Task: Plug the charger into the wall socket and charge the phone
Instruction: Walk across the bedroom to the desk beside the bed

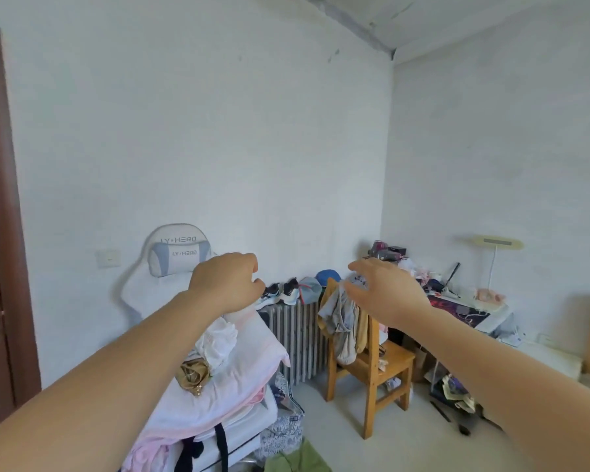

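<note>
Head view, places given from the wooden chair (372, 362):
- Your left hand (227, 284): raised in the air left of the chair, fingers curled loosely inward, holding nothing.
- Your right hand (385, 291): raised above the chair's back, fingers spread loosely, holding nothing.
- Wall plate (108, 258): white, far left of the chair, beside the gaming chair (178, 253); socket or switch, you cannot tell.
- Charger and phone: cannot be made out.
- Radiator (295, 342): just left of the chair.
- Cluttered desk (464, 308): right of the chair.

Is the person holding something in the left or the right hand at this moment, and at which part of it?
Nothing is held. The left hand is loosely curled and the right hand is open; both are raised in the air with no charger or phone in either grip.
</note>
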Available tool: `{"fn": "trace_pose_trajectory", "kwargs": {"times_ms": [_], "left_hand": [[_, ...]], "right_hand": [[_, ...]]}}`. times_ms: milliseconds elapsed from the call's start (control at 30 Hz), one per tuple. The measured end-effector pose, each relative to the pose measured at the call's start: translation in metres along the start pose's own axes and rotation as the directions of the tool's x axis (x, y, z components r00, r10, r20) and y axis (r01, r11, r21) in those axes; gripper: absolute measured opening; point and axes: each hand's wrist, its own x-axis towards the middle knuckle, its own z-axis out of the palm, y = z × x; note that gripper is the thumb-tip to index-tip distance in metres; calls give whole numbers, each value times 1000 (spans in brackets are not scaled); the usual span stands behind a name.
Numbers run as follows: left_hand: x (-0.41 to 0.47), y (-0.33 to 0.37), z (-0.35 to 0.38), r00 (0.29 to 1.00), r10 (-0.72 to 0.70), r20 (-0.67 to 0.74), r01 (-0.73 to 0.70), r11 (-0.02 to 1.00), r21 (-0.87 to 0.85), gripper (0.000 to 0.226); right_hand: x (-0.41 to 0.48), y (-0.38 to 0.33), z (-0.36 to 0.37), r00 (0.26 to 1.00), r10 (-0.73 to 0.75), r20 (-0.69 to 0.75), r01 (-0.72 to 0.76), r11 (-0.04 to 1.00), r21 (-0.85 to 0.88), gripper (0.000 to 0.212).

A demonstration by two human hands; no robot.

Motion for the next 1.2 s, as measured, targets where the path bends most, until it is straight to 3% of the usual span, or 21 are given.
{"fn": "trace_pose_trajectory", "kwargs": {"times_ms": [133, 300, 500, 600, 733, 833, 967, 1200], "left_hand": [[69, 14, 61, 996, 87, 17, -86, 996, -36, 34], [170, 38, 136, 973, 229, 25, -224, 967, -121, 30], [282, 82, 213, 910, 415, 23, -398, 886, -236, 17], [320, 112, 252, 874, 485, 37, -456, 844, -282, 21], [355, 167, 301, 809, 587, 38, -546, 773, -324, 14], [379, 216, 330, 768, 640, 29, -591, 725, -353, 29], [407, 284, 364, 710, 704, -11, -662, 661, -353, 26], [484, 420, 404, 708, 702, -82, -681, 646, -346, 23]], "right_hand": [[34, 47, 37, 998, 61, 4, -61, 997, -51, 37], [84, 108, 80, 980, 189, -56, -196, 965, -172, 41], [140, 175, 107, 927, 369, -64, -372, 887, -274, 47], [149, 210, 113, 901, 423, -94, -430, 850, -305, 48], [147, 264, 119, 848, 513, -133, -527, 787, -321, 47], [144, 310, 124, 806, 577, -131, -583, 735, -347, 46], [146, 375, 130, 776, 612, -154, -618, 687, -383, 48], [171, 512, 128, 752, 626, -206, -649, 651, -393, 49]]}}
